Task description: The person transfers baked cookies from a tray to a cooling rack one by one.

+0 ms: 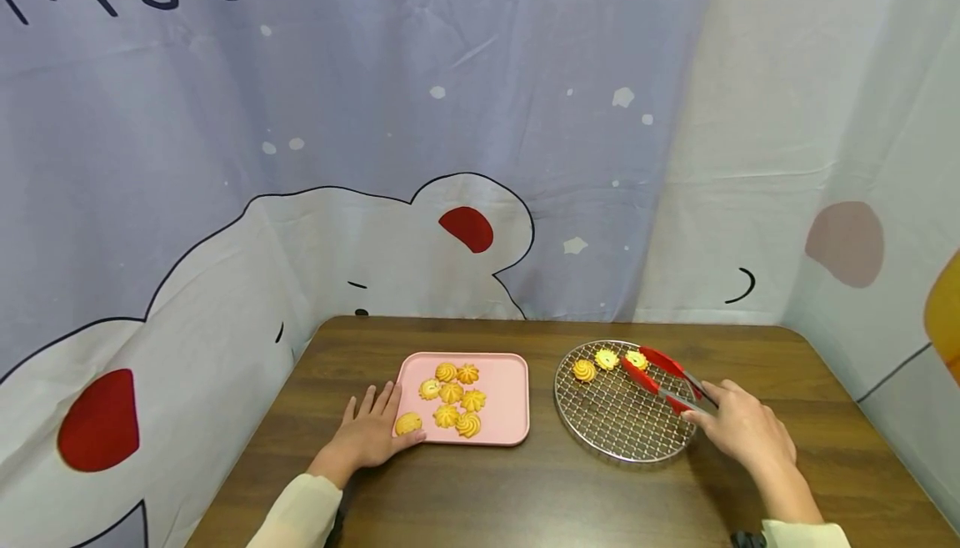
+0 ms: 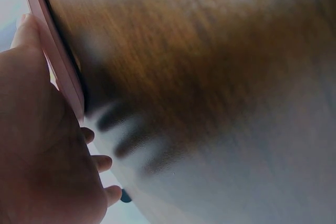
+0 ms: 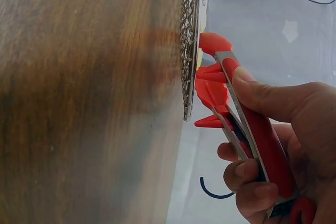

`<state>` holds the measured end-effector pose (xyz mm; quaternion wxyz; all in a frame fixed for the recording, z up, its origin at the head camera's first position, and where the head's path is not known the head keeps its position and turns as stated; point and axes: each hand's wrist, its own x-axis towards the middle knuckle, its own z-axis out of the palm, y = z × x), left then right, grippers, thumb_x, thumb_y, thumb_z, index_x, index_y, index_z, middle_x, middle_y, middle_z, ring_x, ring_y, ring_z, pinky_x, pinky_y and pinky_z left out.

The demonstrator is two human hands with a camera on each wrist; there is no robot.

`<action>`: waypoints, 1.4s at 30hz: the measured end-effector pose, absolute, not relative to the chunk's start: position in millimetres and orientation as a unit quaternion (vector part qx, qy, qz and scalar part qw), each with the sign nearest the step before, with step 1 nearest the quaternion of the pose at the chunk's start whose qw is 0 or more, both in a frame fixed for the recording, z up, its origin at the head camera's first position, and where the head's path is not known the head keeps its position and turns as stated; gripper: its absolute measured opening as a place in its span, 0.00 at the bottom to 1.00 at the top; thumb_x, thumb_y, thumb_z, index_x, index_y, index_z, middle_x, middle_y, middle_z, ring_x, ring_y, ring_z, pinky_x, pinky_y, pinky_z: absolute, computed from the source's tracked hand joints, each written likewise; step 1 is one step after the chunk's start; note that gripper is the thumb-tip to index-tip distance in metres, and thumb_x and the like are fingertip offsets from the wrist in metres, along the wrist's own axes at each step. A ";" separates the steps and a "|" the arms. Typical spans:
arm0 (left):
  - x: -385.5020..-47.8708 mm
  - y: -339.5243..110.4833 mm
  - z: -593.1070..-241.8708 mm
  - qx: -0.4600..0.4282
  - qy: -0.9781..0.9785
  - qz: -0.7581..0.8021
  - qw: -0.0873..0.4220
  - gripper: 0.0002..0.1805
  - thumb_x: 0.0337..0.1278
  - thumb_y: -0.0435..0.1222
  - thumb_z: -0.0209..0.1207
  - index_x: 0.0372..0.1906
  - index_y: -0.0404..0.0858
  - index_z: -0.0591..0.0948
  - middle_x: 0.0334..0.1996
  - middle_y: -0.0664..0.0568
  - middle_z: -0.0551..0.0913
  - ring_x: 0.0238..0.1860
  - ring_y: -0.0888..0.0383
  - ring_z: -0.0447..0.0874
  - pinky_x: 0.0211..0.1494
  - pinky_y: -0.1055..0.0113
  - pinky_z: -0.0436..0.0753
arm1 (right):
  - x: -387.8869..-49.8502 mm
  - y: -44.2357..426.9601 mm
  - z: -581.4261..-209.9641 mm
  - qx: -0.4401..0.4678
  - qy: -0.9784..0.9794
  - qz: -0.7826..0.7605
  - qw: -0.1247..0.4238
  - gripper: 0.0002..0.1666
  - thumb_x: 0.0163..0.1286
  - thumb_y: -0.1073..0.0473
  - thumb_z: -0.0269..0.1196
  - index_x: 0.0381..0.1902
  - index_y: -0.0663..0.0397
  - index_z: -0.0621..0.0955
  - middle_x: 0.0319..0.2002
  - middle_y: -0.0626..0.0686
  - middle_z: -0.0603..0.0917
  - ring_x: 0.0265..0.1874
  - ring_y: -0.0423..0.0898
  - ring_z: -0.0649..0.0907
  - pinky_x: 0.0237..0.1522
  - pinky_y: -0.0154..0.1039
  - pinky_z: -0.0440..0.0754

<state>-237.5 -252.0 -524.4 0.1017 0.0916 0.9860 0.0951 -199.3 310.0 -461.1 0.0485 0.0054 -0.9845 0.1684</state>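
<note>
My left hand rests at the left edge of a pink tray, fingers spread and straight, thumb at the front rim. Several piped butter cookies lie on the tray. In the left wrist view the thumb lies along the tray's rim. My right hand grips red-tipped metal tongs, thumb on one arm and fingers curled round the other. The spread tong tips stand either side of a cookie on a round wire rack; contact cannot be told. Two more cookies sit left of it.
Tray and rack stand side by side on a brown wooden table, with a gap between them. A printed curtain hangs behind the table and along its sides.
</note>
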 end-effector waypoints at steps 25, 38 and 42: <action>-239.8 -254.4 -528.5 0.099 0.986 0.094 0.093 0.62 0.57 0.78 0.43 0.82 0.37 0.49 0.80 0.38 0.51 0.79 0.33 0.44 0.75 0.31 0.40 | -190.3 266.8 -449.0 0.033 -0.980 0.190 0.057 0.47 0.61 0.33 0.70 0.69 0.57 0.76 0.58 0.60 0.80 0.42 0.70 0.84 0.36 0.63 0.81; -244.0 -256.5 -535.7 0.095 0.988 0.085 0.090 0.62 0.57 0.78 0.42 0.82 0.38 0.49 0.81 0.40 0.51 0.80 0.34 0.43 0.75 0.32 0.41 | -193.9 242.5 -450.3 0.066 -0.977 0.191 0.072 0.43 0.61 0.40 0.73 0.67 0.58 0.77 0.63 0.68 0.77 0.46 0.74 0.83 0.42 0.68 0.81; -243.6 -255.5 -534.2 0.097 0.988 0.088 0.088 0.61 0.58 0.77 0.43 0.82 0.37 0.50 0.80 0.39 0.51 0.80 0.33 0.43 0.75 0.32 0.40 | -194.4 235.2 -451.9 0.069 -0.977 0.190 0.072 0.44 0.59 0.39 0.73 0.67 0.56 0.78 0.61 0.65 0.79 0.46 0.72 0.84 0.41 0.66 0.82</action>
